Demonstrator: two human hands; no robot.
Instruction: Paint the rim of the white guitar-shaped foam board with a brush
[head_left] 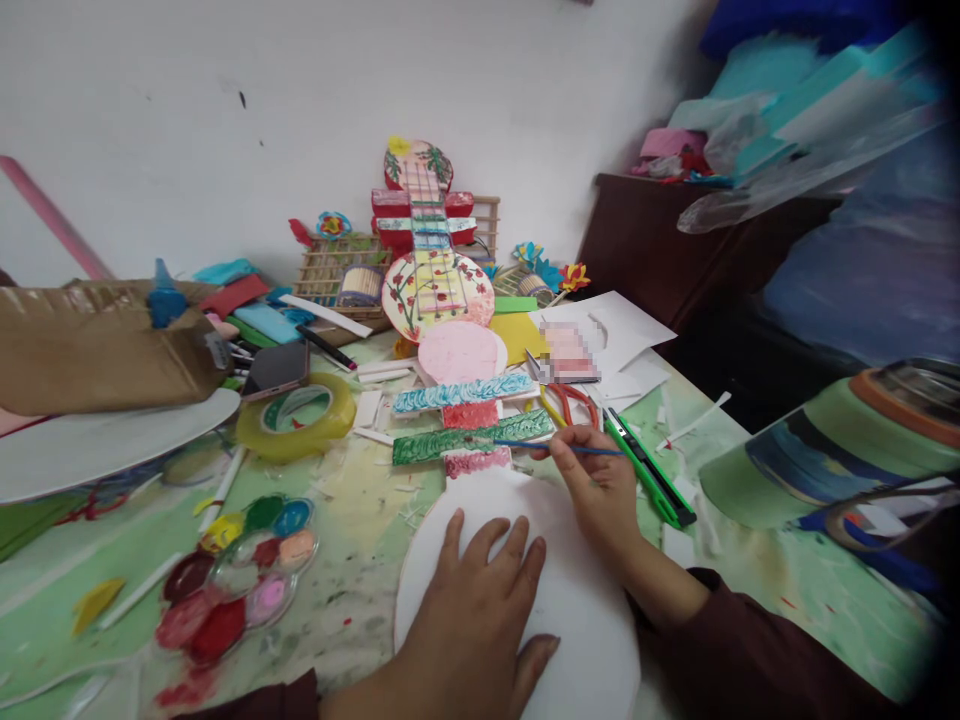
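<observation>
A guitar-shaped foam cutout (585,600) lies flat in front of me, its large round body white and unpainted. Across its neck run a green-painted strip (442,442) and a blue-and-white strip (465,393), with red and pink patches between and below them. My left hand (484,605) rests on the white body with its fingers spread. In my right hand (596,485) is a thin blue paintbrush (525,444), held in a pinch. The brush points left, its tip at the green strip; whether it touches is too small to tell.
Left of the cutout sits a paint palette (281,590) with several colours. Beyond it are a roll of tape (341,415) and a cardboard box (112,350). A green utility knife (649,470) and a bottle (795,450) stand right. A painted guitar model (439,290) leans at the wall.
</observation>
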